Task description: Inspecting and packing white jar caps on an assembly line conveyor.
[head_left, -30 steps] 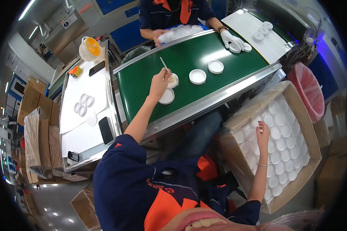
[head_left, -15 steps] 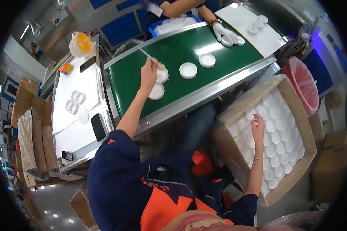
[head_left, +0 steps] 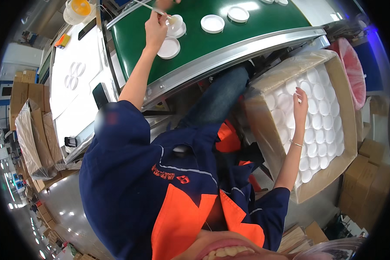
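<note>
Dozens of white round dishes [head_left: 324, 108] fill a plastic-lined carton [head_left: 349, 130] at right, the right hand [head_left: 300, 105] over them, grip loosely curled; whether it holds anything cannot be told. Upper left, the left hand [head_left: 156, 33], grip narrow, pinches a pale stick [head_left: 144, 5] by another dish [head_left: 177, 29] on a green counter [head_left: 247, 35]. Brown boxes [head_left: 29, 97] stand far left.
</note>
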A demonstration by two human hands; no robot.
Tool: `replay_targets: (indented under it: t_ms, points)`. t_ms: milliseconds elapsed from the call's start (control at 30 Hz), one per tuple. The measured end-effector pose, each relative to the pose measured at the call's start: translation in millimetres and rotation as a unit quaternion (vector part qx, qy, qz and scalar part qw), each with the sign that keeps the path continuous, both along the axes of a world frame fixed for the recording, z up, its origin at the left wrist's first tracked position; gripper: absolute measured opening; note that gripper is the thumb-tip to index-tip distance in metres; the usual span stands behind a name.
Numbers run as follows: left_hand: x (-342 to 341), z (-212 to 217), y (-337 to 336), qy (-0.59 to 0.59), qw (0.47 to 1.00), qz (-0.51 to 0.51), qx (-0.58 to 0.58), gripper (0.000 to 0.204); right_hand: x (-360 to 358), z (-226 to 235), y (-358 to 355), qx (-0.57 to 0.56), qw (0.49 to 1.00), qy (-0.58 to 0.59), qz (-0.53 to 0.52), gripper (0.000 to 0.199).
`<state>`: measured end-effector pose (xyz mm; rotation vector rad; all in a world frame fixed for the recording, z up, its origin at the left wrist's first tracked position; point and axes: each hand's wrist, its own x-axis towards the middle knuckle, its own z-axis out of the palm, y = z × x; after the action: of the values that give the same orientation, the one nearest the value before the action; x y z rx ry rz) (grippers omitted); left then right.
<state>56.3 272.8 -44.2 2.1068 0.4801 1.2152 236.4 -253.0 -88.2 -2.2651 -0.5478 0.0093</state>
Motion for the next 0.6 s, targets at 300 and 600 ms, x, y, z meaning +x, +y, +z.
replay_targets:
  t_ms: [300, 600]
  points:
    - [-55.1, 52.1, -31.5, 0.054, 0.998, 0.036, -0.003, 0.012, 0.8, -6.2, -1.0, -0.009, 1.000, 0.023, -0.008, 0.030]
    - [-112.9, 29.4, -18.7, 0.121, 0.987, 0.085, -0.070, 0.019, 1.5, -6.5, 1.5, -0.016, 0.999, 0.033, 0.009, 0.029]
